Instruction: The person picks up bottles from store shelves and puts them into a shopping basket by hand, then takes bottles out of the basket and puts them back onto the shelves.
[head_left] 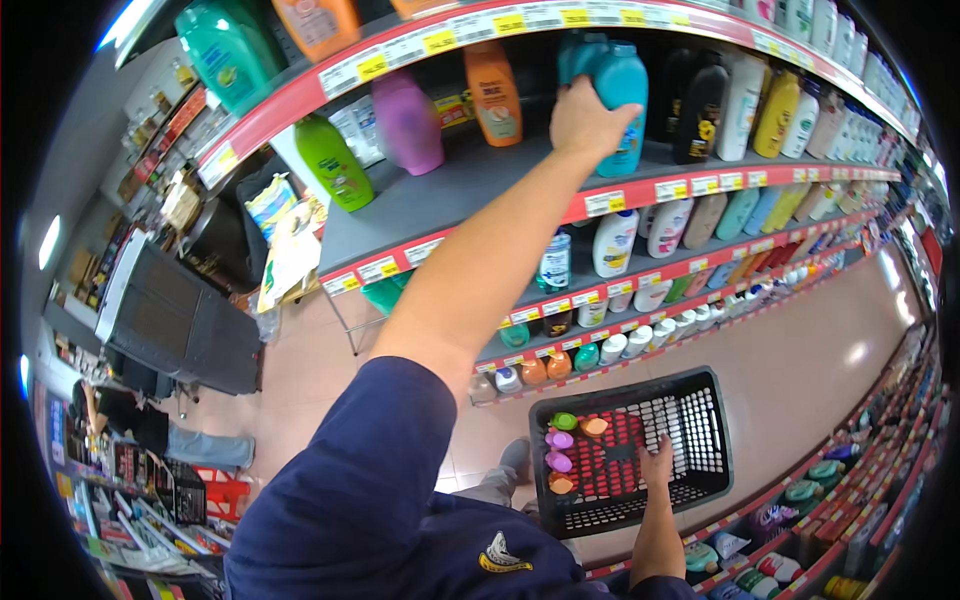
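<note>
My left hand (590, 118) reaches to the upper shelf, its thumb across the front of a blue shampoo bottle (624, 85) and its fingers wrapped along the left side. A second blue bottle (580, 52) stands against it, partly hidden. Lower right, my right hand (656, 464) is over the inside of a black shopping basket (545, 512), fingers apart, with nothing visible in it. Inside the basket, along its left side, are several bottles, among them a green bottle (564, 421), purple bottles (558, 462) and orange bottles (561, 484), seen from their cap ends.
Left on the same shelf stand a green bottle (332, 163), a purple bottle (407, 123) and an orange bottle (494, 95). Black bottles (702, 112) and a yellow bottle (776, 115) are to the right. Another stocked shelf (800, 500) runs opposite. A person (150, 425) is at far left.
</note>
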